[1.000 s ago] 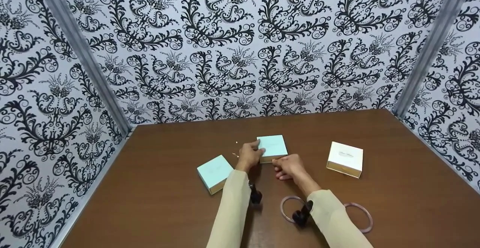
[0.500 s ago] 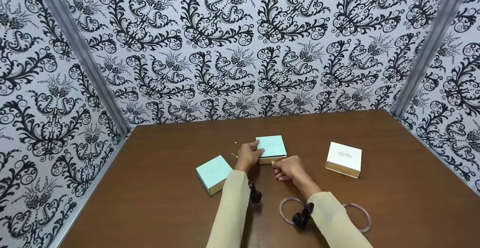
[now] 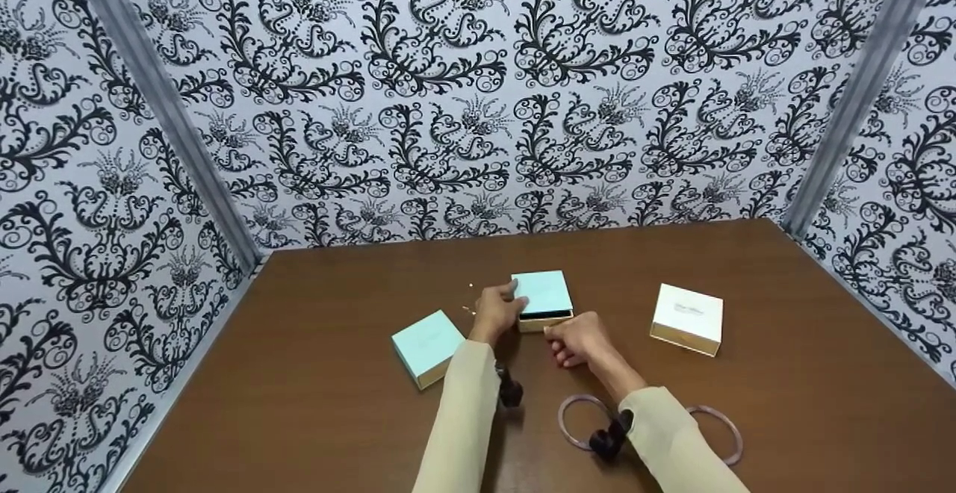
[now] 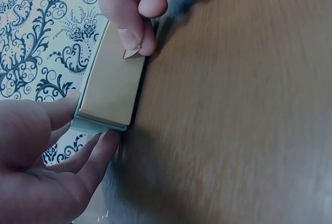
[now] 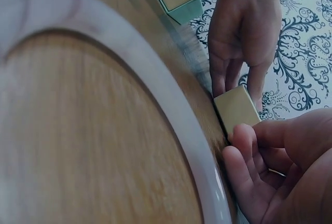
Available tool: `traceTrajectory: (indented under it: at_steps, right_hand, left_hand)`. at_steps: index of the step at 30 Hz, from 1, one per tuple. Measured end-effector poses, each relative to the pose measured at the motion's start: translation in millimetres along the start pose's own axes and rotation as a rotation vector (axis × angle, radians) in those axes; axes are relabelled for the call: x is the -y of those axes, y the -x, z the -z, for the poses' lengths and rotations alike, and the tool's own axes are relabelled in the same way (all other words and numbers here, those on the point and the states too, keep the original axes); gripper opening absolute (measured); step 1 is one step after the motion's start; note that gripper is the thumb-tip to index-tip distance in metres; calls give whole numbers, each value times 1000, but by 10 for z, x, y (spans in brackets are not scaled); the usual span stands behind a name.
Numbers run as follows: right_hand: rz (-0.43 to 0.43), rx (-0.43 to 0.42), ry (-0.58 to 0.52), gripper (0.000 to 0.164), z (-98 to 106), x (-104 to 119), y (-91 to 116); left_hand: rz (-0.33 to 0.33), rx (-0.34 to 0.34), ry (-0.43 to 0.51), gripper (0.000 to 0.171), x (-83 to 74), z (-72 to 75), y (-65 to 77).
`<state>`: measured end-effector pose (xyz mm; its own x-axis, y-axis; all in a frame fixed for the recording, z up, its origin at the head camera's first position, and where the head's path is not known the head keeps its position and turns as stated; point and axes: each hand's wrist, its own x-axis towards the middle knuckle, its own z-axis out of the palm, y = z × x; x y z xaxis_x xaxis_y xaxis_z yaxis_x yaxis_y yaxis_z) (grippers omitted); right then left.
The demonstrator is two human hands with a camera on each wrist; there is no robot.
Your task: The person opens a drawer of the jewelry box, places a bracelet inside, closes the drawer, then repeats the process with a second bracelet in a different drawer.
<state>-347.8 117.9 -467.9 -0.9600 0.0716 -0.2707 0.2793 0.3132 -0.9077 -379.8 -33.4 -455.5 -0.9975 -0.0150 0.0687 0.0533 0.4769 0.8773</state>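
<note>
A mint-green drawer box (image 3: 542, 291) sits on the table, its gold drawer (image 3: 535, 324) slid partly out at the front with a dark gap behind the drawer's front edge. My left hand (image 3: 495, 311) grips the sleeve of this box by its left end, thumb on the top. Between thumb and forefinger, my right hand (image 3: 581, 339) pinches the small pull tab (image 4: 132, 54) on the drawer's gold face; the other fingers curl below. What lies inside the drawer is hidden.
A second mint-green box (image 3: 428, 345) stands left of my left forearm, and a white box (image 3: 688, 312) at the right. Two pale purple bangles (image 3: 569, 427) lie around my right forearm. Small jewellery pieces (image 3: 469, 309) lie beyond my left hand. Patterned walls (image 3: 448, 142) enclose the table.
The drawer has slid out toward me from its closed position, and my right hand has moved slightly back with the tab. My left hand keeps its hold on the box.
</note>
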Motion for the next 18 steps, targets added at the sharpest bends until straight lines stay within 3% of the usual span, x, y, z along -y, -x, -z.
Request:
traceTrajectory:
  at_steps: [10, 18]
  right_hand:
    - [27, -26, 65, 19, 19, 0, 29]
    - [34, 10, 63, 15, 37, -17, 66]
  left_hand:
    - [14, 5, 3, 42, 18, -8, -45]
    - [-33, -3, 3, 41, 35, -1, -40]
